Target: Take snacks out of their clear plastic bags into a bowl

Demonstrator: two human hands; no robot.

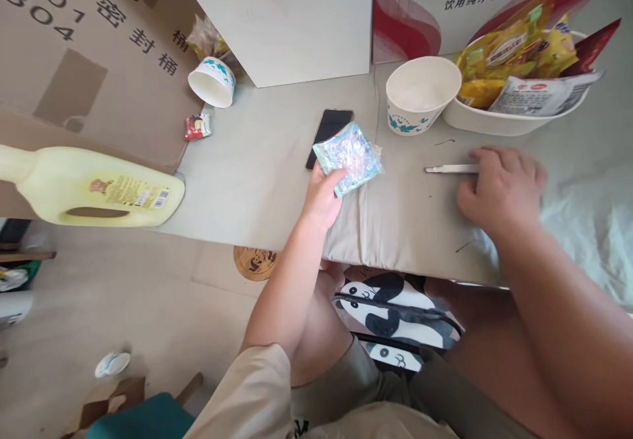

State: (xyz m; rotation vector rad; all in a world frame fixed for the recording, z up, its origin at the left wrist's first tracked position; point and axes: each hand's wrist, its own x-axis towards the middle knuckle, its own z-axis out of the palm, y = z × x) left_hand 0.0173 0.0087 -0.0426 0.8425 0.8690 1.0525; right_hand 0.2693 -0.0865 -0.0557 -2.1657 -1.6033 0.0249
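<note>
My left hand [324, 195] is closed on a shiny blue plastic packet [350, 159], thumb on top, held above the table. Its contents are hard to make out through the glare. Partly behind the packet lies a black phone [332, 126]. On the right, my right hand [507, 192] rests low over the cloth with its fingers curled round the end of a slim white craft knife [452, 169]. The narrow tip points left, and the rest is hidden under the hand. Beyond that hand stand a white paper tub [420, 93] and a white oval bowl [514, 122] full of snack packets [524, 63].
A pale cloth covers the table [257, 182]. At its left are a tipped paper cup [212, 83], a small red-and-white wrapper [198, 126], a yellow jug [109, 188] and a cardboard carton [84, 89]. White [297, 24] and red-white boxes [405, 24] stand at the back.
</note>
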